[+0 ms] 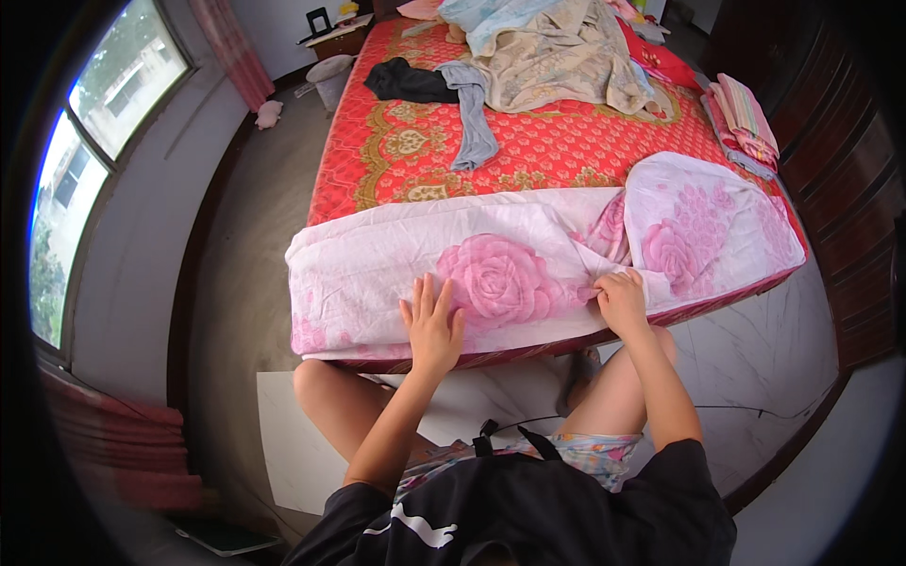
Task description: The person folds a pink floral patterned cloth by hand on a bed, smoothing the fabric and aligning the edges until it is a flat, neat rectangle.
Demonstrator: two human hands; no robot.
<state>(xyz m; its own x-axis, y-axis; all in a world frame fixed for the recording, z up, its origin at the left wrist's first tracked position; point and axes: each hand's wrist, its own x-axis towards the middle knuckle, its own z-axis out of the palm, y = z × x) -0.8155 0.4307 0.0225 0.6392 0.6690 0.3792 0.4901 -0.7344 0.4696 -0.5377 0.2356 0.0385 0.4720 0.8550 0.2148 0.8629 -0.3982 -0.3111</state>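
Observation:
A white bed sheet with large pink roses (377, 250) lies folded into a long strip along the near edge of the bed. My left hand (433, 328) rests flat on it, fingers spread, just left of the big rose. My right hand (620, 300) is closed on a gathered bit of the sheet near its front edge, right of that rose. Further right, a rounded bunched part of the same floral cloth (703, 222) bulges up, with a crease between it and the flat strip. What lies under the cloth is hidden.
The bed has a red and gold patterned cover (557, 156). On it lie black clothing (409, 82), grey clothing (472, 118) and a rumpled beige blanket (557, 61). Folded striped cloths (746, 113) sit at the right edge. A waste bin (330, 80) stands on the left floor.

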